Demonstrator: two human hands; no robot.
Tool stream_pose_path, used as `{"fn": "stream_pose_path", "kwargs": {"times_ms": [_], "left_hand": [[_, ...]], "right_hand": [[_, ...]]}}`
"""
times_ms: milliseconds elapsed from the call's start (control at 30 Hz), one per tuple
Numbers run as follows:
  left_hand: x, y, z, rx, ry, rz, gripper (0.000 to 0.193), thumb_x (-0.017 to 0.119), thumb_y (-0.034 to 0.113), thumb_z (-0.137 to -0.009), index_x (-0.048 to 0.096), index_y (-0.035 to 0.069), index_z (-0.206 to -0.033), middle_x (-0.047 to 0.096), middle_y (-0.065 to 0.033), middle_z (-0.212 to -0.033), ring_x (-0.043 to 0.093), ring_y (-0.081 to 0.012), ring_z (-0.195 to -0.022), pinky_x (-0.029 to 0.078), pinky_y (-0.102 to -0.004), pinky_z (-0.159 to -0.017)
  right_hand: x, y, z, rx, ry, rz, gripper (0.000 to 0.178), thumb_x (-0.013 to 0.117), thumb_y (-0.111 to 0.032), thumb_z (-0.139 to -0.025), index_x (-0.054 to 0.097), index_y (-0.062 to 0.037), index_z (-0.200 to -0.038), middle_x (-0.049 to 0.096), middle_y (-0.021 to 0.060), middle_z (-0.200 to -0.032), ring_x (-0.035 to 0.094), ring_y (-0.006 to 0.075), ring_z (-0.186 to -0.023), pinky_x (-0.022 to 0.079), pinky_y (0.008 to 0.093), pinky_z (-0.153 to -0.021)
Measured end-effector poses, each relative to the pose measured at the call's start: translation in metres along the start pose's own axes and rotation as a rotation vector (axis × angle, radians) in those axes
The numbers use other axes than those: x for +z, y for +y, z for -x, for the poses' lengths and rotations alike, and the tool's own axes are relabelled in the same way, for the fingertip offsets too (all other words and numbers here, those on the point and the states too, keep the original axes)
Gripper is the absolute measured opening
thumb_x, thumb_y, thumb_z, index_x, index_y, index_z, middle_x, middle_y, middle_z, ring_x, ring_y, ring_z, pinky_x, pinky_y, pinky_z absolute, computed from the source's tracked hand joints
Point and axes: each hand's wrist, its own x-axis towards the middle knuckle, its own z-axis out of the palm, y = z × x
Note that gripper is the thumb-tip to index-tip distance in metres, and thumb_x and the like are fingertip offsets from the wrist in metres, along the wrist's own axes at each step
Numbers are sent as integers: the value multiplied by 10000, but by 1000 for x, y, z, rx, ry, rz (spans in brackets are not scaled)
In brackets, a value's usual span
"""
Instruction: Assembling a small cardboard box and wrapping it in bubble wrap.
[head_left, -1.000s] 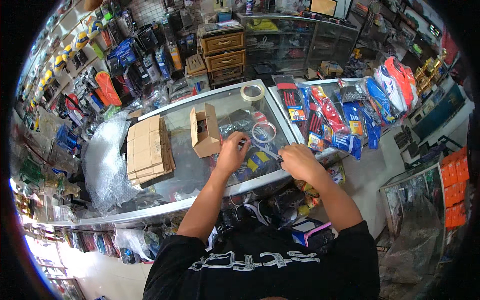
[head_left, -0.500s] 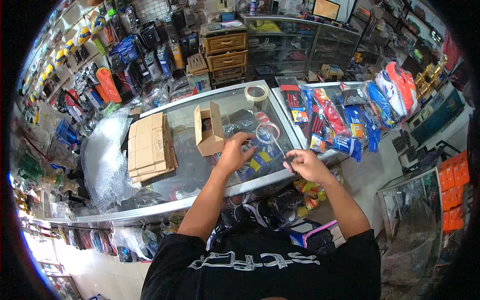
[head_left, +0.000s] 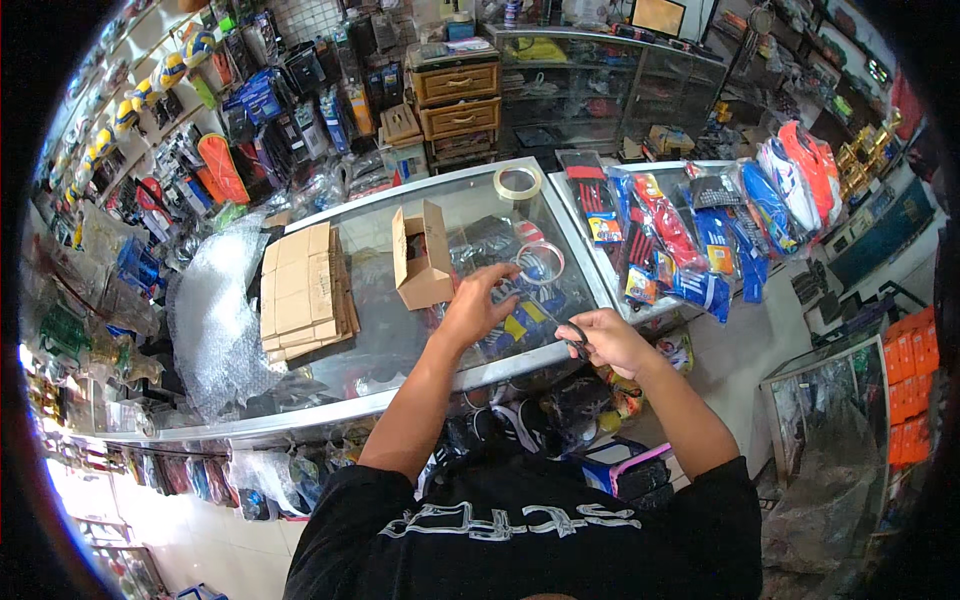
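Your right fingers (head_left: 592, 322) pinch scissors (head_left: 574, 341) aimed near your left fingers (head_left: 495, 277); a slip could poke you. I can't tell if the left ones pinch anything.

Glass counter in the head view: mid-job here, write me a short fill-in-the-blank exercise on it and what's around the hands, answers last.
1. The right hand holds black-handled ____.
2. Just beyond the left hand is a ring-shaped roll of ____.
3. On the glass counter, the flattened cardboard stack lies to the ____ of the open cardboard box.
4. Left of that stack is a clear sheet of ____.

Missing words: scissors; tape; left; bubble wrap.
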Motion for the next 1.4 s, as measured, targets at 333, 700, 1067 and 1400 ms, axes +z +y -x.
{"fn": "stream_pose_path", "kwargs": {"times_ms": [333,700,1067,1400], "left_hand": [[3,10,0,88,-82,-90,494,777,4,-881,690,81,-1361,771,-89,-1271,635,-360,-1275,517,-476,-1114],[3,14,3,86,-128,-208,479,698,26,-922,652,103,-1392,777,-88,-1266,622,-369,-1268,503,-505,-1109],[3,11,5,96,81,-101,231,792,120,-942,716,30,-1141,760,-149,-1013,715,-351,-975,568,-445,-898],[4,30,11,224,250,-31,177,800,59,-942,712,18,-1089,743,-142,-913,741,-291,-838,586,-400,-784]], "right_hand": [[-1,11,-1,-28,12,14,247,794,-254,-1046,787,-10,-1087,683,-10,-772,381,15,-517,235,251,-445],[-32,-8,9,-287,152,536,310,836,-222,-981,785,40,-1139,704,39,-722,596,84,-622,459,317,-588],[16,-26,-72,-637,666,1017,212,852,-122,-897,730,17,-1002,760,268,-988,757,475,-945,604,539,-831],[39,-43,-76,-591,604,1201,165,793,-84,-939,779,21,-1065,715,239,-1145,728,465,-1030,584,545,-904]]}}
